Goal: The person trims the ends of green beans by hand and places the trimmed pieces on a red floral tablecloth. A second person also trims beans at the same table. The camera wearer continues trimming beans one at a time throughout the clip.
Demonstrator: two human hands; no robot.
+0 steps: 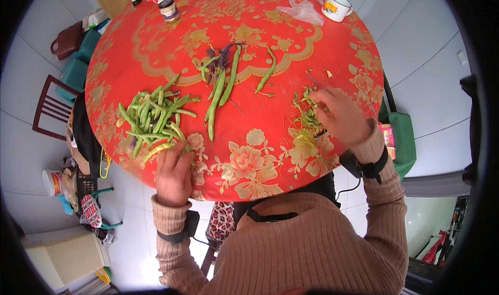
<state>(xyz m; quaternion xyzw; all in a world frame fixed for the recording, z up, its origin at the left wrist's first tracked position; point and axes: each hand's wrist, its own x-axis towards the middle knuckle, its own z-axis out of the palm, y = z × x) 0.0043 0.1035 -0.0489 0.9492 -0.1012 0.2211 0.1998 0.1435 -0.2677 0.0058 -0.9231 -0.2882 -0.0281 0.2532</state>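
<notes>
My left hand [174, 174] rests at the near edge of a pile of snapped green bean pieces [150, 117]. Its fingertips touch or nearly touch a few pieces; whether they grip one is hidden. Slightly blurred, my right hand [343, 115] hovers beside a heap of bean tips and stringy trimmings [308, 115], fingers curled and apart, with nothing visible between them. Between the hands, farther back, lie long whole green beans [217, 100] and a bunch of purple bean pods [218, 63]. One separate green bean [267, 71] lies to their right.
A red floral tablecloth [249, 119] covers the round table. Toward the back stand a dark-lidded jar [168, 10], a white enamel mug [336, 7] and a crumpled plastic bag [302, 11]. A wooden chair [54, 107] is at the left, a green-covered seat [403, 143] at the right.
</notes>
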